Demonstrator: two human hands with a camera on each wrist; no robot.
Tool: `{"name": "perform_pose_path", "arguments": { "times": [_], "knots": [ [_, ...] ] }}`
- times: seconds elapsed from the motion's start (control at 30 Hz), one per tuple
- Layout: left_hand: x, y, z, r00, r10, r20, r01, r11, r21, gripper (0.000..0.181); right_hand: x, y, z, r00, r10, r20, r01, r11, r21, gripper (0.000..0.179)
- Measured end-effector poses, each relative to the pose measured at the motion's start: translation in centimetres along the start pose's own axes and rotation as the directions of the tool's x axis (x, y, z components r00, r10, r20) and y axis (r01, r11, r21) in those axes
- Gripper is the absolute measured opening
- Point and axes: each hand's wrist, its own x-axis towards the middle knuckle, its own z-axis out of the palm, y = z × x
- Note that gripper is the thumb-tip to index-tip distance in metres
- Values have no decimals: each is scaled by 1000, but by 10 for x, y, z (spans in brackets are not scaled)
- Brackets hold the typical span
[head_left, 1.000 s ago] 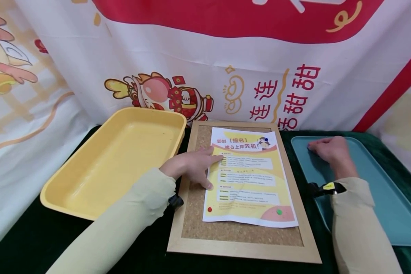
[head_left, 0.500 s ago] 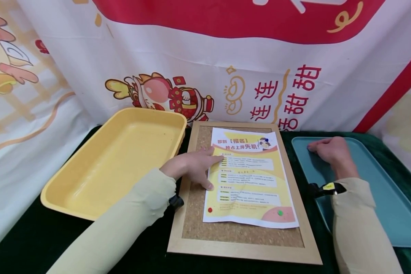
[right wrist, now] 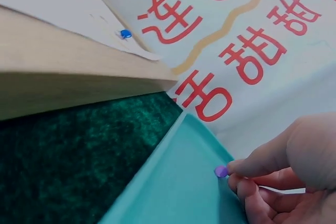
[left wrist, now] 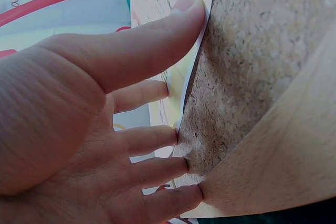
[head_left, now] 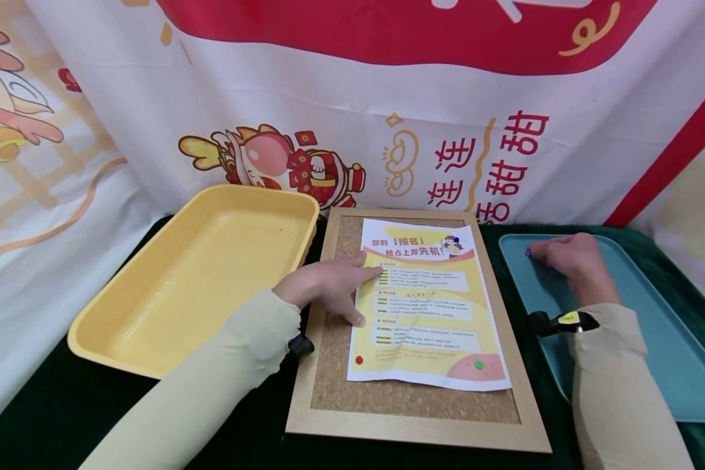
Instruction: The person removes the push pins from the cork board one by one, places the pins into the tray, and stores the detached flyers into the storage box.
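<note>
My left hand rests with spread fingers on the left edge of a yellow-and-white printed sheet, its thumb on the paper. The sheet lies on a wood-framed cork board. A red thumbtack and a green thumbtack sit at its lower corners, and a blue thumbtack is near its upper right corner. Over the far left corner of a teal tray, my right hand pinches a purple thumbtack between thumb and finger. In the left wrist view, the left fingertips touch paper, cork and frame.
A deep yellow tray stands left of the board, under the left forearm. Dark green cloth covers the table. A white printed curtain hangs right behind the trays and board.
My right hand has turned slightly at the tray's far corner, and the purple thumbtack, hidden half a second ago, shows at its fingertips. My left hand stays where it was on the sheet.
</note>
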Motion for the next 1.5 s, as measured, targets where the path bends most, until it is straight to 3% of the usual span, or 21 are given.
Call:
{"name": "perform_pose_path", "arguments": {
  "times": [0.2, 0.47, 1.03, 1.37, 1.5],
  "knots": [
    [1, 0, 1, 1000, 0, -1, 0, 1000, 0, 95, -2, -3, -3, 1000, -16, 8, 16, 997, 70, 55],
    [0, 0, 0, 1000, -6, 4, 6, 1000, -2, 96, -16, -27, 2, 996, -76, -35, 79, 992, 93, 57],
    [-1, 0, 2, 1000, -14, 1, 14, 1000, -8, 96, -24, -64, 39, 971, -218, -100, 226, 971, 78, 47],
    [-2, 0, 2, 1000, -16, -1, 16, 1000, -15, 95, -30, -75, 63, 962, -270, -40, 273, 956, 111, 38],
    [1, 1, 2, 1000, -17, 0, 17, 1000, -14, 95, -33, -76, 69, 959, -285, -7, 285, 956, 64, 37]
  ]
}}
